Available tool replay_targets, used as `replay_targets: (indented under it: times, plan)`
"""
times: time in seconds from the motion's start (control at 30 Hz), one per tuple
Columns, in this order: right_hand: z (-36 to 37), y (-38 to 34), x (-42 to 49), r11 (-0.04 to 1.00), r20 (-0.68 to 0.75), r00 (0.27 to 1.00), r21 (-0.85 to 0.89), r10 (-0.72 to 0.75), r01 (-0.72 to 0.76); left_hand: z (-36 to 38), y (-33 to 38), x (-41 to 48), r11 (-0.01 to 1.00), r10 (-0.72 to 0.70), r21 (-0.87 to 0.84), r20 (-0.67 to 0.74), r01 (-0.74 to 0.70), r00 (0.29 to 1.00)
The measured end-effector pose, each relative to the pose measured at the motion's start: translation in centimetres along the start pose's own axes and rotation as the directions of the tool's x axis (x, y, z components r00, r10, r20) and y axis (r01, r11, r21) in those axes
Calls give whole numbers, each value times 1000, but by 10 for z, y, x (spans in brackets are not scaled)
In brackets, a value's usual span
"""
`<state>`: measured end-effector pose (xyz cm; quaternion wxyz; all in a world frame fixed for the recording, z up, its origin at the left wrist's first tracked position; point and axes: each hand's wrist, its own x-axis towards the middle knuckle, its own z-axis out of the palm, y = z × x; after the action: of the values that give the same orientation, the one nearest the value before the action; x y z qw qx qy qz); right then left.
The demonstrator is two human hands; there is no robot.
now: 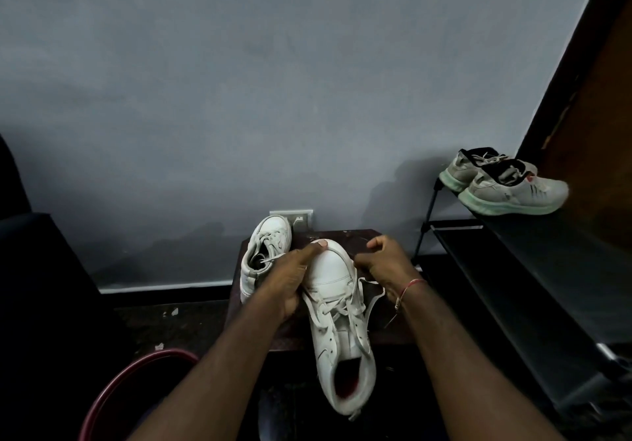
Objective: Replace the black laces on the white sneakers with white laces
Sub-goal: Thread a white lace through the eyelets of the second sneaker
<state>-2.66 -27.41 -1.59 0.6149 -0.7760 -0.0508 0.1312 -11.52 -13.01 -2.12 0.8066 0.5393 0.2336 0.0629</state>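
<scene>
Head | left hand fingers curled, gripping sneaker toe | right hand fingers pinching white lace

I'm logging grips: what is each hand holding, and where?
The left hand grips the near sneaker by its toe, thumb on top. The right hand appears to pinch a loose white lace end.

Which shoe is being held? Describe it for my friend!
Find the dark table by the grey wall. Of two white sneakers there, it's the nearer sneaker, toe gripped by the left hand, right hand holding its lace; the other sneaker lies untouched.
</scene>
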Motion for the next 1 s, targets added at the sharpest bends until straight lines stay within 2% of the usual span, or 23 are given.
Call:
replay_targets:
  times: [0.07, 0.13, 0.27, 0.33, 0.5, 0.6, 0.67, 0.73, 0.8, 0.9, 0.93, 1.0]
  plan:
    - [2, -8, 2, 998, 5, 1000, 64, 29, -29, -1, 2, 3, 999, 18, 50, 31, -20, 999]
    - [6, -18, 3, 994, 14, 1000, 109, -6, 5, 0, 6, 2, 995, 45, 87, 38, -48, 998]
    - [12, -23, 20, 983, 68, 981, -19, -181, 183, -1, 12, 4, 991, 83, 103, 36, -86, 996]
    - [13, -27, 18, 969, 95, 964, 12, -248, 248, -3, 15, 6, 989, 114, 87, 55, -119, 992]
    - [14, -32, 7, 945, 76, 951, -111, -300, 307, -1, 23, 18, 990, 121, 69, 88, -127, 989]
    - [17, -25, 7, 945, 65, 951, -112, -303, 308, -1, 24, 25, 978, 118, 167, 61, -127, 991]
    - [19, -27, 1, 941, 61, 947, -109, -315, 320, -6, 21, 31, 926, 175, 342, -4, -163, 985]
    - [21, -24, 2, 947, 39, 954, -115, -296, 299, -12, 14, 39, 781, 298, 600, -115, -173, 948]
    - [19, -15, 9, 958, 10, 964, -105, -266, 266, -14, 9, 38, 688, 378, 712, -183, -143, 907]
    - [12, 8, 23, 966, -19, 970, -106, -241, 238, -10, 4, 29, 702, 372, 681, -103, -207, 922]
    - [10, 9, 18, 965, -9, 972, -124, -235, 232, -10, 5, 24, 667, 396, 709, -76, -229, 915]
    - [5, 8, 3, 966, -11, 977, -155, -211, 207, -12, 14, 10, 491, 406, 848, -20, -200, 914]
